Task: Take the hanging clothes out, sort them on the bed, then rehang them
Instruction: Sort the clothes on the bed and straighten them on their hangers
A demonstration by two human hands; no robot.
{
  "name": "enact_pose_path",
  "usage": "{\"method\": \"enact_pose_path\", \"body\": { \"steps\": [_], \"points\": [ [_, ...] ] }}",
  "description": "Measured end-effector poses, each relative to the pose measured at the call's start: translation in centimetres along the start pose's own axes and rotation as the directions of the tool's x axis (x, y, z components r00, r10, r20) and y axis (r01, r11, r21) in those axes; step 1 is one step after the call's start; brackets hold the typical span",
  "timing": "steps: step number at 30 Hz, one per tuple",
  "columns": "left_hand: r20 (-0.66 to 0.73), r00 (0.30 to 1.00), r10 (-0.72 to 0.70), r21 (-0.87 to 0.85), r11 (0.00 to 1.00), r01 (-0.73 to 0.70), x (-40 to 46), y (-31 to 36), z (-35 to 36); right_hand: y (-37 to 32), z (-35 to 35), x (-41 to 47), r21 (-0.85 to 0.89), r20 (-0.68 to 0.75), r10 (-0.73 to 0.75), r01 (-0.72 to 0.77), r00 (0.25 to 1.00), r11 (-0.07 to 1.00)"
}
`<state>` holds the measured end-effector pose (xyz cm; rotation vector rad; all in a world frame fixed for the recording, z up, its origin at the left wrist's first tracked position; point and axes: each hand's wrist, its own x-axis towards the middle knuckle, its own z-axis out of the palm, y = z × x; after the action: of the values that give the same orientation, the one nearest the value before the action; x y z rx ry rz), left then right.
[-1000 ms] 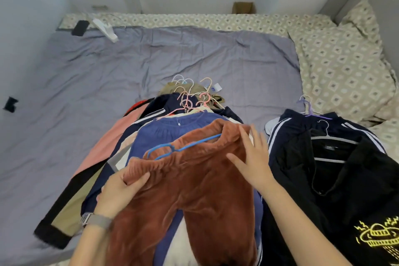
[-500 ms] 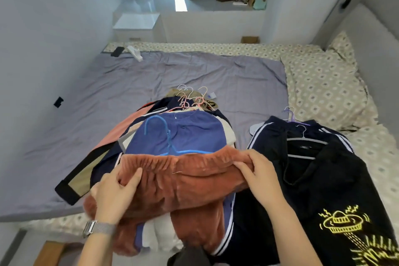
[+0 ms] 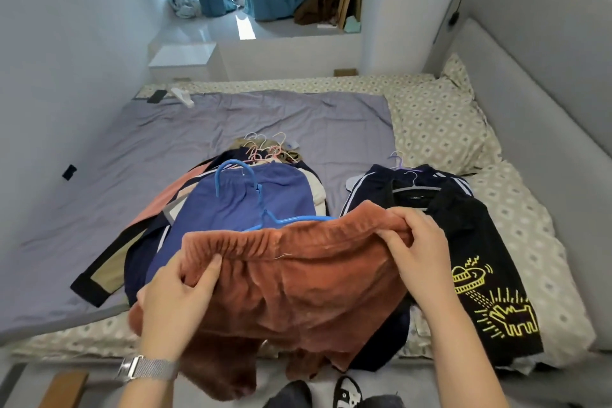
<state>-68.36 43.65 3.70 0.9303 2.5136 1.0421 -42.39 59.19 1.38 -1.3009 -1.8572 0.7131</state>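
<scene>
Rust-brown fleece trousers (image 3: pixel 298 278) hang lifted above the bed's near edge, held by their elastic waistband. My left hand (image 3: pixel 178 305) pinches the waistband's left end and my right hand (image 3: pixel 417 245) grips its right end. A blue hanger (image 3: pixel 261 205) pokes out of the waistband and lies over the blue trousers (image 3: pixel 241 209) topping a pile of hung clothes in the middle of the bed. A second pile of dark clothes, with a black garment bearing a yellow print (image 3: pixel 486 275) on top, lies to the right.
A purple-grey cover (image 3: pixel 165 149) spreads over the bed, with a patterned pillow (image 3: pixel 440 122) at the right and a grey headboard (image 3: pixel 543 76) behind it. A dark phone (image 3: pixel 156 96) and a white object lie at the far edge. A white nightstand (image 3: pixel 182 60) stands beyond.
Both hands took hold of the brown trousers' waistband and lifted them off the pile toward me and to the right. The blue hanger slid partly out. My view pulled back and tilted up.
</scene>
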Motion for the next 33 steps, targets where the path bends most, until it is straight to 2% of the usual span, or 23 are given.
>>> {"method": "enact_pose_path", "body": {
  "steps": [5, 11, 16, 21, 25, 28, 30, 33],
  "points": [
    [0.071, 0.997, 0.020, -0.098, 0.995, -0.013, -2.3, -2.8, -2.0, -1.8, -0.6, -3.9, -0.057, -0.016, 0.020, -0.020, 1.000, 0.998],
    [0.080, 0.996, 0.045, -0.101, 0.994, -0.037, -5.1, -6.7, -5.9, -4.6, 1.0, -9.8, -0.110, -0.032, 0.019, -0.022, 0.999, 0.994],
    [0.144, 0.988, 0.059, -0.054, 0.997, -0.052, -6.6, -8.2, -6.2, -4.4, -0.1, -14.3, -0.150, -0.009, 0.018, -0.019, 1.000, 0.989],
    [0.268, 0.947, 0.174, -0.039, 0.985, -0.170, -8.4, -5.2, -2.7, -2.0, -5.0, -16.7, -0.220, -0.125, 0.082, -0.108, 0.989, 0.969],
    [0.370, 0.870, 0.327, -0.056, 0.942, -0.331, -9.1, -0.5, 0.3, -0.6, -9.2, -16.7, -0.246, -0.266, 0.118, -0.186, 0.957, 0.951],
    [0.404, 0.817, 0.412, -0.167, 0.911, -0.377, -8.1, 3.3, 1.3, -0.8, -12.2, -14.7, -0.275, -0.400, 0.057, -0.180, 0.915, 0.944],
    [0.378, 0.808, 0.452, -0.232, 0.891, -0.390, -7.2, 5.5, 1.9, -1.1, -13.7, -12.7, -0.331, -0.487, -0.002, -0.182, 0.873, 0.926],
    [0.363, 0.807, 0.465, -0.269, 0.882, -0.387, -5.8, 7.9, 4.3, 0.2, -14.9, -9.5, -0.354, -0.530, -0.047, -0.170, 0.847, 0.919]
  ]
}}
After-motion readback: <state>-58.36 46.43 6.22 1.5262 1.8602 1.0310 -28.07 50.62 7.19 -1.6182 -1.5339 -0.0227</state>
